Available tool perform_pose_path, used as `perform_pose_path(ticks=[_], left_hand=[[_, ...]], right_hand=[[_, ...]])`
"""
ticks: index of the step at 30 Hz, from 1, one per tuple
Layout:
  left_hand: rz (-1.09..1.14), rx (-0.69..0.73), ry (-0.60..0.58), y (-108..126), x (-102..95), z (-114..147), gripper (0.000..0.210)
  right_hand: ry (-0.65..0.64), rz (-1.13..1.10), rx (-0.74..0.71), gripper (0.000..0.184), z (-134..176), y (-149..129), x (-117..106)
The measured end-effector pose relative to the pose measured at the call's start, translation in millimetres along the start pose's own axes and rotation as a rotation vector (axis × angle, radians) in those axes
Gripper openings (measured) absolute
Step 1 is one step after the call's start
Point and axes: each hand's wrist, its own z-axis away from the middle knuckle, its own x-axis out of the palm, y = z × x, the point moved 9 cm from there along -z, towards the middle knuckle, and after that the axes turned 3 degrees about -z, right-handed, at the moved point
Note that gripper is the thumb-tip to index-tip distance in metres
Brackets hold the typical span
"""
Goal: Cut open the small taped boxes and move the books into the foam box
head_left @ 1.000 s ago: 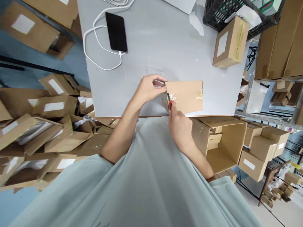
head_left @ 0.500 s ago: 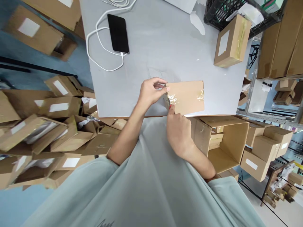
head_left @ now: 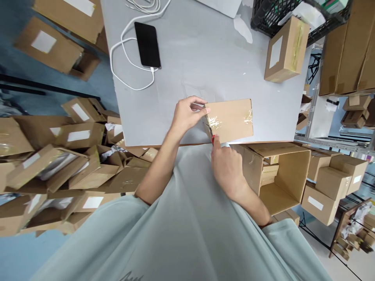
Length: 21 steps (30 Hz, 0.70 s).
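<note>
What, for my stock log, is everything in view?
table: one, grey, centre
front box: one, brown, table edge
tool: one, red, front box's left end
phone: one, black, table's left
cable: count unclear, white, at phone
far box: one, brown, table's right
crate: one, black, upper right
open carton: one, brown, lower right
other boxes: many, brown, both sides
shirt: one, pale green, bottom
left hand: one, bare, on front box
right hand: one, bare, holding tool

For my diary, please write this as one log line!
left hand: holding box corner | right hand: red tool at same end | phone: on table
</note>
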Motion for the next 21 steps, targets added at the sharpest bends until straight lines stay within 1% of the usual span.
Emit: perform_pose_path(ticks=[2,5,8,11,16,21], left_hand=[[-0.004,-0.008,-0.005,-2,-0.8,1,0.030],[0.016,-0.026,-0.045,-5,-1.0,1,0.033],[0.056,-0.041,-0.077,-8,-2.2,2,0.037],[0.090,-0.045,-0.094,-9,-3.5,2,0.040],[0.106,-0.056,-0.110,-8,-3.3,2,0.043],[0.108,-0.069,-0.099,-8,-2.3,3,0.043]], right_hand=[[0.021,-0.046,0.006,0.057,5,8,-1],[0.069,-0.149,0.006,0.057,6,19,-3],[0.100,-0.258,-0.021,0.061,-3,23,0],[0.117,-0.322,-0.043,0.062,-16,23,5],[0.099,-0.336,-0.048,0.062,-25,18,14],[0.045,-0.229,-0.005,0.067,-21,10,17]])
